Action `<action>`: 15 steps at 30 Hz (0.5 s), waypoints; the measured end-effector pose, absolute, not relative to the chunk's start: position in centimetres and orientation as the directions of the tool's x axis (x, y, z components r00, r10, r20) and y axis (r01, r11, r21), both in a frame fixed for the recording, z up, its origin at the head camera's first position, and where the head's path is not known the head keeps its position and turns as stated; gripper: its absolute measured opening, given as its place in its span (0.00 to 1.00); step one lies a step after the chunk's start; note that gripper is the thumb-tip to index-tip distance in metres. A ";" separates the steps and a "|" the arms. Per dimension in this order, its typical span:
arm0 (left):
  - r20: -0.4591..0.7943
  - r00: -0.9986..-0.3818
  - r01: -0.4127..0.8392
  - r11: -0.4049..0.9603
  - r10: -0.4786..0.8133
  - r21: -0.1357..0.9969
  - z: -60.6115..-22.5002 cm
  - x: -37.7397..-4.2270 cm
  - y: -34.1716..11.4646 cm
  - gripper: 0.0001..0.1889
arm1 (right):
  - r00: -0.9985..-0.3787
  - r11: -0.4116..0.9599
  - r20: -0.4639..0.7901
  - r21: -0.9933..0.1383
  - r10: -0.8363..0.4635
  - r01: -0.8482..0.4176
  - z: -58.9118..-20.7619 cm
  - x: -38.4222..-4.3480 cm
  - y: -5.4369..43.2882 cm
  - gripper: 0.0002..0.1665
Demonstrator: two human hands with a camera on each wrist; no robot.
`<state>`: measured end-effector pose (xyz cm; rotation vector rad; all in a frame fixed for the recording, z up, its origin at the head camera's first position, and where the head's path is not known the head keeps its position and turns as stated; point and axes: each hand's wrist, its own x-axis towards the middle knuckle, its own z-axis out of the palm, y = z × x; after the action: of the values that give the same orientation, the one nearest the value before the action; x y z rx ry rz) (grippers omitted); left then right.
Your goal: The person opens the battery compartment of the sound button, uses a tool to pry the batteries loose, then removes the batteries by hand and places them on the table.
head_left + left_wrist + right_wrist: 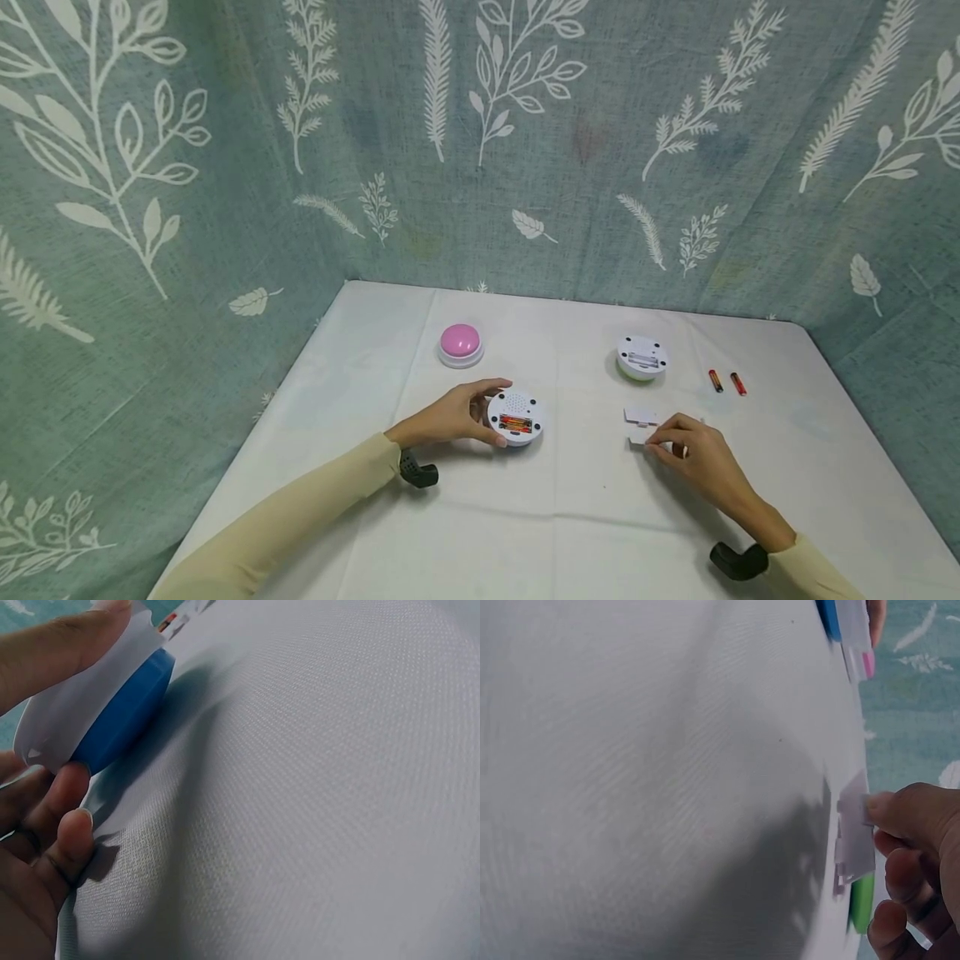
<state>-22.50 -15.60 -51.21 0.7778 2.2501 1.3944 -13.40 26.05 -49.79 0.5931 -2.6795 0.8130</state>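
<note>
Batteries (516,424), red and dark-ended, are seated side by side in the uncovered compartment of a round white device (517,403), which is held with its underside facing up near the middle of the white-covered table (480,533). Its left side is gripped by the left hand (456,414), the thumb being set at the near edge and the fingers at the far one. A blue dome (127,712) is shown beneath the white body in the left wrist view; whether it is borne by the table cannot be told.

A thin white cover (856,836), tabbed along one edge, is pinched between the thumb and fingers of the right hand (696,457), well apart from the device. Just beyond it on the table, a second white cover (640,415) is seen.

Farther back, a pink-domed button (460,342) is placed upright on its white base, behind the left hand. To the right, a green-domed button (640,345) is laid upside down, its compartment exposed. Beside that, a left loose battery (716,381) and a right loose battery (738,383) are laid near each other. The table is backed by blue-green fabric (555,192) on which pale leaves are printed.
</note>
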 end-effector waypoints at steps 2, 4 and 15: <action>-0.031 -0.770 0.256 0.353 0.637 0.900 -51.2 -22.5 -15.7 0.50 | -0.887 0.765 0.350 -0.467 -0.300 -0.443 -49.8 -13.4 26.1 0.13; -0.031 -0.763 0.262 0.354 0.645 0.898 -51.1 -22.5 -15.8 0.49 | -0.898 0.774 0.324 -0.469 -0.297 -0.425 -49.8 -13.4 26.1 0.13; -0.031 -0.759 0.287 0.377 0.650 0.880 -51.1 -22.4 -15.8 0.51 | -0.909 0.796 0.297 -0.451 -0.293 -0.405 -50.0 -13.4 26.0 0.12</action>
<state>-22.40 -15.78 -51.10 0.8156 2.2695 1.3396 -13.40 25.96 -50.02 0.5459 -2.7724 0.7671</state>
